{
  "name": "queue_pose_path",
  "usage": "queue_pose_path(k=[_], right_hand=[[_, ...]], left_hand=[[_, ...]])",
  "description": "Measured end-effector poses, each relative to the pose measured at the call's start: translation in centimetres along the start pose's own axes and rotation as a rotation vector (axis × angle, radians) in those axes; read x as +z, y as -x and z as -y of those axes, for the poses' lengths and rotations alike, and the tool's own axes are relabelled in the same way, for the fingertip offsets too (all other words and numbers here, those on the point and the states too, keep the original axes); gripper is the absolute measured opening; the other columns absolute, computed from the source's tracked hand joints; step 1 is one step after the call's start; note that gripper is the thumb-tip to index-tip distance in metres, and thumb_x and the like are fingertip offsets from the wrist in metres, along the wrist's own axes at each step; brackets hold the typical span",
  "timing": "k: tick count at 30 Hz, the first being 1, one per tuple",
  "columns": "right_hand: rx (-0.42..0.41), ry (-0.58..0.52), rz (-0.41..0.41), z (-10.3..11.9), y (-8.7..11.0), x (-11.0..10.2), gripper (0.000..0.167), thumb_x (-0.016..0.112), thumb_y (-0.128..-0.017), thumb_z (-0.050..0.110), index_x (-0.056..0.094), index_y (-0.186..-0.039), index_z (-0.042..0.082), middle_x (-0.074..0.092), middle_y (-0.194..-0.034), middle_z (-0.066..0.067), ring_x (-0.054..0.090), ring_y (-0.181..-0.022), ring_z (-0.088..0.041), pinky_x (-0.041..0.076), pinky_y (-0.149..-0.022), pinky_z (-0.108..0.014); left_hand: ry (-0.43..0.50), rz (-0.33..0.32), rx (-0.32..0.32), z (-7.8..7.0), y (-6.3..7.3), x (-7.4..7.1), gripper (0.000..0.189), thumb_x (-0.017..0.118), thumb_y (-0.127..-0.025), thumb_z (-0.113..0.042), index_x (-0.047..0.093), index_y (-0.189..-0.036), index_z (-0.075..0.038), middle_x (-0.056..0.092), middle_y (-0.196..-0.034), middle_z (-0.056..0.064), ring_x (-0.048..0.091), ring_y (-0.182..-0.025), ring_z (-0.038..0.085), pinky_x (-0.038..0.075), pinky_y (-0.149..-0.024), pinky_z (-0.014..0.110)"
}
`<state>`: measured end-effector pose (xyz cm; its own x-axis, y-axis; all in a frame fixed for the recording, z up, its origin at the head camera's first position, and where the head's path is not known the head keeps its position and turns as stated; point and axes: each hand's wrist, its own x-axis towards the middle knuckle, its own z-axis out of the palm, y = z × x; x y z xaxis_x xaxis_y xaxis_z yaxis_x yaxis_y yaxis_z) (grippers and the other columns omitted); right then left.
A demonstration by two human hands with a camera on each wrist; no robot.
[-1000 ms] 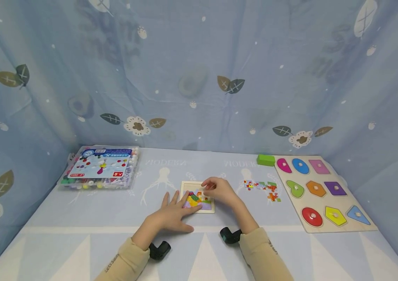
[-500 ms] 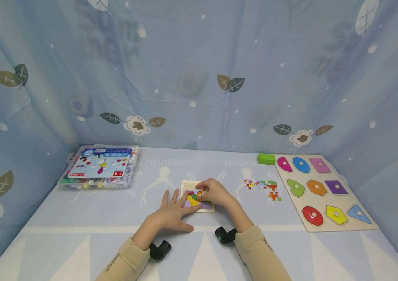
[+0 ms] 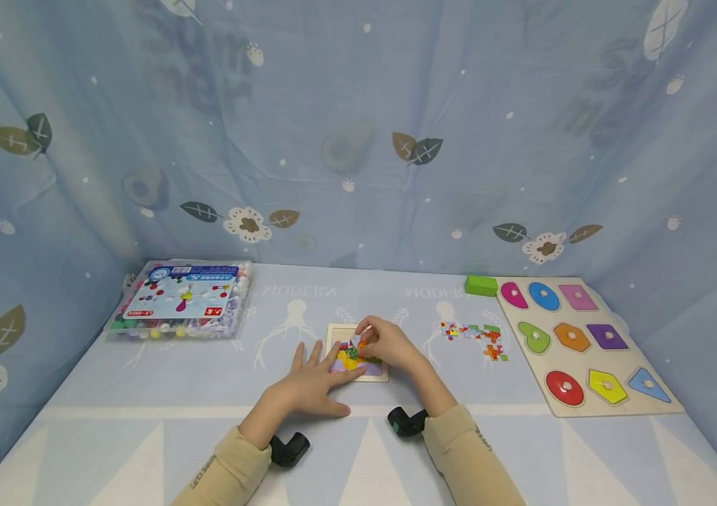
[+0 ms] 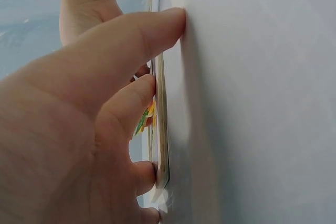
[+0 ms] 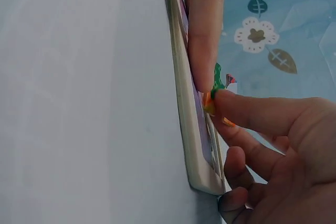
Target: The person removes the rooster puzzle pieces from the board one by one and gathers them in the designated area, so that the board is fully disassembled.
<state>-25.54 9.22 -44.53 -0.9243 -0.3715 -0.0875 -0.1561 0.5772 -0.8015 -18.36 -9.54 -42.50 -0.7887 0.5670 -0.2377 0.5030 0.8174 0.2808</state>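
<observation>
A small wooden-framed jigsaw puzzle [image 3: 341,328] lies on the table with several colourful pieces in it. My left hand [image 3: 309,388] is spread out, with fingertips resting on the puzzle's left and lower parts; its thumb touches the tablecloth. In the right wrist view, my right hand [image 5: 273,145] pinches a green and orange puzzle piece [image 5: 209,104] between thumb and index finger, tilted up from the tray. A fingertip of the left hand presses right beside that piece. From the head view, the right hand's fingers hide part of the picture.
Several loose puzzle pieces [image 3: 493,353] lie to the right of the frame. Farther right is a wooden shape board [image 3: 545,355] with coloured knobbed shapes, a green block [image 3: 481,285] at its corner. A clear box of beads [image 3: 178,301] stands back left. A blue curtain [image 3: 358,140] hangs behind.
My right hand has moved slightly left over the puzzle and lowered its pinching fingers to the middle of the picture. The left hand has stayed in place.
</observation>
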Motion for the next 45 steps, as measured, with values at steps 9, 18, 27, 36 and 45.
queue_pose_path(k=[9,18,27,36,45], right_hand=[[0.038,-0.14,-0.047,0.0,0.5,-1.0,0.024,0.068,-0.079,0.002,0.061,-0.102,0.007,0.061,-0.082,-0.005,0.058,-0.07,-0.015,0.049,-0.063,-0.026],[0.081,-0.158,-0.115,-1.0,1.6,-2.7,0.023,0.069,-0.08,0.005,0.061,-0.101,0.009,0.06,-0.082,-0.005,0.055,-0.072,-0.015,0.045,-0.064,-0.026],[0.133,-0.178,-0.175,-3.0,3.7,-5.4,0.028,0.068,-0.081,0.006,0.058,-0.107,0.004,0.06,-0.084,-0.007,0.054,-0.071,-0.016,0.045,-0.064,-0.028],[0.176,-0.183,-0.192,-5.2,6.1,-9.5,0.032,0.066,-0.083,0.006,0.053,-0.112,-0.001,0.056,-0.082,-0.004,0.051,-0.073,-0.016,0.039,-0.065,-0.03],[0.263,-0.156,-0.247,-6.8,7.8,-12.1,0.035,0.065,-0.083,0.007,0.053,-0.115,0.0,0.056,-0.086,-0.005,0.05,-0.077,-0.018,0.042,-0.066,-0.03]], left_hand=[[0.015,0.013,-0.007,0.0,-0.1,0.1,0.066,0.06,-0.081,-0.055,0.038,-0.141,-0.036,0.011,-0.153,0.018,0.007,-0.135,0.051,0.004,-0.101,0.069],[0.036,0.015,-0.028,0.1,-0.1,0.2,0.067,0.061,-0.081,-0.054,0.037,-0.141,-0.037,0.01,-0.153,0.017,0.006,-0.135,0.05,0.005,-0.101,0.069],[0.033,-0.008,-0.008,-0.2,0.2,-0.2,0.067,0.063,-0.081,-0.05,0.038,-0.141,-0.033,0.015,-0.151,0.022,0.009,-0.135,0.051,0.0,-0.103,0.067],[0.106,-0.137,-0.01,0.5,-0.3,0.0,0.07,0.061,-0.085,-0.042,0.032,-0.145,-0.021,0.028,-0.149,0.016,0.005,-0.138,0.045,-0.008,-0.102,0.067],[0.125,-0.169,-0.083,1.6,-0.4,0.0,0.067,0.059,-0.087,-0.04,0.035,-0.144,-0.016,0.018,-0.151,0.02,0.007,-0.137,0.047,-0.006,-0.1,0.069]])
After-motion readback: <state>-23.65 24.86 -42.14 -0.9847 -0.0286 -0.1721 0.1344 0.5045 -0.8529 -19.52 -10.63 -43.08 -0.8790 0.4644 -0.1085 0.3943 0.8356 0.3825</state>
